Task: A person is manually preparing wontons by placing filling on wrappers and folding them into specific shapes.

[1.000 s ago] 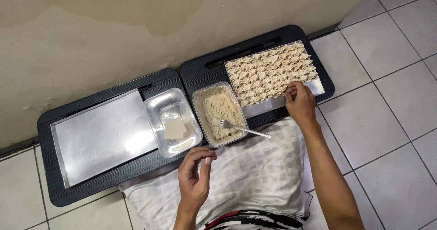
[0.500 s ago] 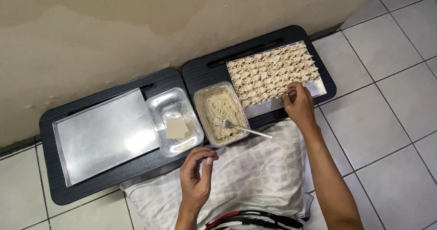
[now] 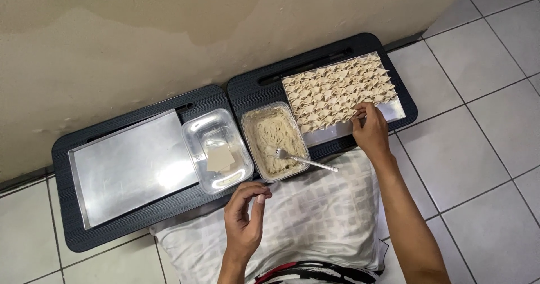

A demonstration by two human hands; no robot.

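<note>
Pale folded dumplings (image 3: 336, 90) fill the far-right tray (image 3: 394, 111); the right hand (image 3: 371, 131), fingers pinched at the near row, should seat its piece snugly, while the left hand (image 3: 244, 223) hovers loosely curled, empty.

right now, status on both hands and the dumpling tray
Right hand at folded dumplings on right metal tray. Left hand empty, over pillow. Fork rests in filling tub, nothing blocking.

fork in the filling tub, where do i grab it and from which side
Probably by the bare handle end of the fork, from the lower right. Its tines sit in the filling tub, while the handle slants out over the rim above the pillow.
</note>
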